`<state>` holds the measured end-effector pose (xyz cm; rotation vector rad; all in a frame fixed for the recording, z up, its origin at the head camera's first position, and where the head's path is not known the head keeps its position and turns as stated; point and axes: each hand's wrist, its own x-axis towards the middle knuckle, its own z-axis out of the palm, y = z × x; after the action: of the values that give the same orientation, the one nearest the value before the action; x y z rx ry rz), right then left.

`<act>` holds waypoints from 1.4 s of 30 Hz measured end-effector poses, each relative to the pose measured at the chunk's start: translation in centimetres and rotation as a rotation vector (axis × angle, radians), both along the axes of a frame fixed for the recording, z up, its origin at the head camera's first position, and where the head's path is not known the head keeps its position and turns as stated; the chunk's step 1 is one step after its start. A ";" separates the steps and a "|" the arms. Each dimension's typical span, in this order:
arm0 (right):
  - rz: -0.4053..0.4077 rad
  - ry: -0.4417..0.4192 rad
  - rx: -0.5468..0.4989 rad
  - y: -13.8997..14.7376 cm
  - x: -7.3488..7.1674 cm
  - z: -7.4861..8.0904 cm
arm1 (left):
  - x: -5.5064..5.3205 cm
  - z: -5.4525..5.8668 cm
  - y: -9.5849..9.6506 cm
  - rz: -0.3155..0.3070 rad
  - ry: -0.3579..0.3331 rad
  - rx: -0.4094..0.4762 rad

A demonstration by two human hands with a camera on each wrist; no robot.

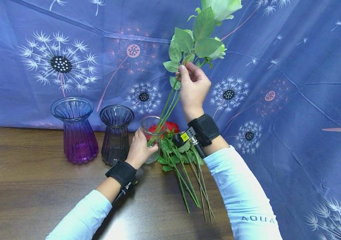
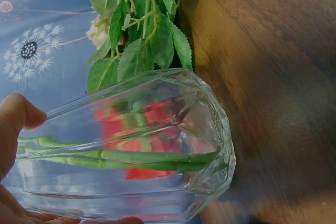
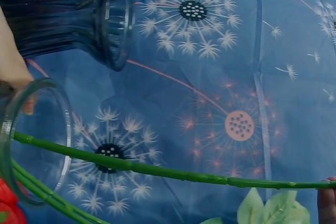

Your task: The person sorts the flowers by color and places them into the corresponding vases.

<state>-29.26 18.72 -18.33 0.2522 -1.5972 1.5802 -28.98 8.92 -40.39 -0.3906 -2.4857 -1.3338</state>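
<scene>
My left hand grips a clear glass vase, thumb on one side and fingers on the other. The left wrist view shows the thumb against the glass, and green stems reaching down to the vase's bottom. Higher up, my right hand pinches the stems of pale green-white roses just below their leaves. Those stems slant through the vase's rim. Only the right hand's fingertips show in the right wrist view.
Left of the clear vase stand a dark grey glass vase and a blue-purple one. Red flowers and several leafy stems lie to its right on the wooden table. A blue dandelion-print cloth hangs behind.
</scene>
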 end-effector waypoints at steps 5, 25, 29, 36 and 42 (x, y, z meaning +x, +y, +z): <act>-0.004 -0.036 0.007 -0.1 -0.3 -1.1 | 0.0 0.1 -0.1 0.002 -0.023 -0.017; -0.025 -0.183 0.052 0.0 -1.0 -6.0 | 0.2 0.2 -0.1 0.004 -0.046 -0.024; -0.034 -0.190 0.058 0.1 -1.1 -6.7 | 0.1 0.2 -0.1 0.007 -0.044 -0.026; -0.044 -0.215 0.047 0.2 -1.3 -7.6 | 0.0 0.1 0.0 0.015 -0.022 -0.028; -0.036 -0.240 0.044 0.3 -1.4 -8.1 | 0.0 0.0 0.0 0.010 -0.025 -0.021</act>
<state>-30.65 18.98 -26.45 0.0585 -1.8106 1.5959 -28.99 8.89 -40.39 -0.3686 -2.5204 -1.3180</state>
